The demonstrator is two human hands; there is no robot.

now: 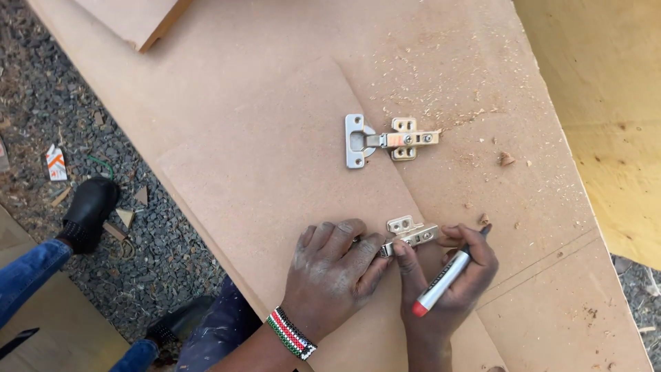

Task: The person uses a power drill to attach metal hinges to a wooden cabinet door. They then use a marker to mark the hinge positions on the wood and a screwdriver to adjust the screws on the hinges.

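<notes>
Hands low on the tabletop (275, 151), close to its near edge, both crowded around one small metal hinge (412, 233). The left hand (335, 270), dusted pale and wearing a striped bead bracelet (291, 333) at the wrist, lies palm-down with fingers curled, its fingertips pressing on the hinge's near end. The cup part of that hinge is hidden under those fingers; only the arm and mounting plate poke out. The right hand (444, 282) is closed around a marker (446, 274) with a red cap, held slantwise, tip pointing up toward the far right; the tip itself is lost behind the fingers, so whether it touches the board I cannot tell. The right forefinger reaches in to touch the hinge as well.

Further up, toward the middle of the tabletop, a second hinge (385, 140) lies fully open to view, well apart from both hands. Sawdust (441, 89) is scattered around it, and faint pencil lines run toward the right edge. A smaller board (134, 21) is cut off at the far left corner. Below the left edge, on gravel, there is a black shoe (88, 210) and a denim leg, mostly out of frame.
</notes>
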